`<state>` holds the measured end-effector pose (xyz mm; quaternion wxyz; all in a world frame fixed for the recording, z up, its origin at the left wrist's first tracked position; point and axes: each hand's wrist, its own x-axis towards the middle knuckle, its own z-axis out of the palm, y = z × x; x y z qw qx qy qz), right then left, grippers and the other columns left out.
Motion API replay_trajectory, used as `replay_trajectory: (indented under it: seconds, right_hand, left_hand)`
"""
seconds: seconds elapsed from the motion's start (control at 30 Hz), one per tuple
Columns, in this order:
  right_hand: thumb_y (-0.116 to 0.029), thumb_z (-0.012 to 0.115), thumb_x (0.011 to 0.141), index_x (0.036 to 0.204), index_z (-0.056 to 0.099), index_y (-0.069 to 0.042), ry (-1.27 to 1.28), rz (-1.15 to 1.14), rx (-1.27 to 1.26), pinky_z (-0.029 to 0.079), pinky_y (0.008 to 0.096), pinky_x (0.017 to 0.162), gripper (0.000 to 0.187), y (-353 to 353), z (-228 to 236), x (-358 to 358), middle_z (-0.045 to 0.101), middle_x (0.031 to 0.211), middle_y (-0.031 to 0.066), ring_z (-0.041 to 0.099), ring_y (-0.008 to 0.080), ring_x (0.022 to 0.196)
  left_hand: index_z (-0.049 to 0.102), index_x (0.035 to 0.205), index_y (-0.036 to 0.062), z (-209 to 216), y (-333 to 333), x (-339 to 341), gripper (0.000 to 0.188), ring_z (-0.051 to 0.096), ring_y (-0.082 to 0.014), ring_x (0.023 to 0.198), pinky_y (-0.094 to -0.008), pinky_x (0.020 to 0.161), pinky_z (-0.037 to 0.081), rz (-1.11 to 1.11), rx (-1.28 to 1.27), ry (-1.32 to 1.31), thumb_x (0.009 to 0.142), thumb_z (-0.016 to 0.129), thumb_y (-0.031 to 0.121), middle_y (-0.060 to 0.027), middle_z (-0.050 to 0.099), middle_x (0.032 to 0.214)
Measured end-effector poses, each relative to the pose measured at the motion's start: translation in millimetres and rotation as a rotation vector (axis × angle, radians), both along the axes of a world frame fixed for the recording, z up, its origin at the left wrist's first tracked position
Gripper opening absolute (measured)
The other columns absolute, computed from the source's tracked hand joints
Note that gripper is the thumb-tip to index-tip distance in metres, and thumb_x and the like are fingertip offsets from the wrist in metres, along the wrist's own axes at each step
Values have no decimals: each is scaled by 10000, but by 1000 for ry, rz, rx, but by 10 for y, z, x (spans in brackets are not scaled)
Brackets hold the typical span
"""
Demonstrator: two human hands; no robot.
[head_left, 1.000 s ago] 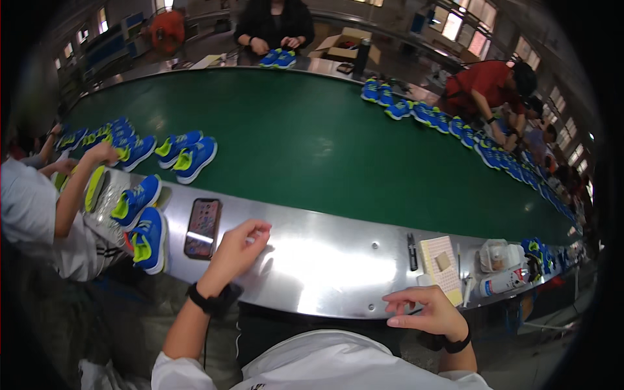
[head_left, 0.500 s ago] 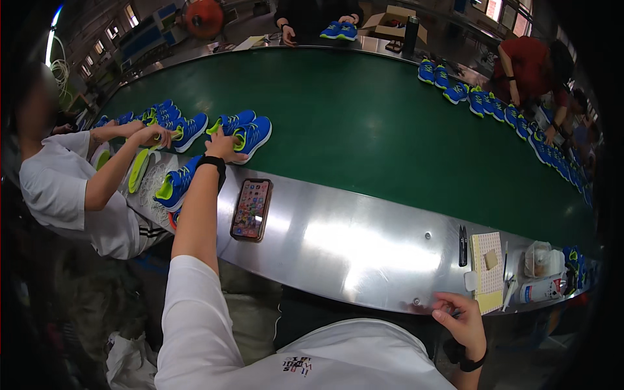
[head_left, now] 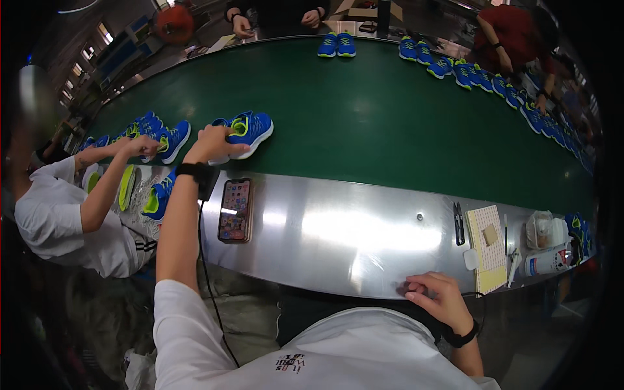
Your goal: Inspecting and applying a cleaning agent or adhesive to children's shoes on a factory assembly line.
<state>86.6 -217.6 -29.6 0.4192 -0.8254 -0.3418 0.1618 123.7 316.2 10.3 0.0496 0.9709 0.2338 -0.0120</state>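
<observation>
A blue sneaker (head_left: 255, 135) with a lime lining lies on the green belt (head_left: 364, 123), beyond the phone (head_left: 234, 210) and slightly to its right. Its long axis slants away from the phone, heel nearer the wearer's left side, toe pointing outward to the right. The left hand (head_left: 211, 144), also beyond the phone but a little to its left, meets it from the heel end: fingers bent at the collar, thumb along the near side. Whether they are squeezed tight cannot be told. A second shoe, mostly hidden, shows behind that hand. The right hand (head_left: 442, 299) is much farther from the sneaker, well right of the phone and closer to the wearer's body, its fingers loosely curled, thumb apart, nothing visible between them. Left of the phone stands another blue shoe (head_left: 156, 200), partly behind the left forearm; far right of it lie black snips (head_left: 459, 224) and a notepad (head_left: 489, 260).
</observation>
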Motion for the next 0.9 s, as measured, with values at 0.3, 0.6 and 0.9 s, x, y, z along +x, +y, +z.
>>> replay_trajectory:
  seconds: [0.3, 0.6, 0.9]
  right_hand:
    - [-194, 759, 778, 1279, 507, -38, -106, -278, 197, 464, 273, 708, 582, 168, -112, 88, 538, 1111, 107, 531, 176, 878]
    - [-157, 728, 787, 1351, 404, 1, 395, -373, 48, 488, 257, 660, 668, -39, -259, -27, 576, 958, 97, 573, 121, 840]
    - [-71, 459, 949, 1366, 404, -21, 962, -281, 698, 410, 277, 972, 423, -35, -661, -62, 541, 1250, 50, 523, 123, 1119]
  left_hand:
    - [557, 1183, 61, 137, -2302, -1036, 445, 516, -151, 883, -272, 752, 447, -471, -1030, -150, 822, 735, 252, -65, 567, 977]
    - [412, 1324, 11, -849, -3027, -1312, 464, 558, -94, 828, -240, 697, 496, -8, -1295, -311, 919, 600, 135, -69, 574, 970]
    - [289, 1439, 77, -1022, -3162, -1305, 474, 477, -182, 1244, -331, 1036, 399, 72, -1877, -376, 992, 400, 190, -59, 436, 1400]
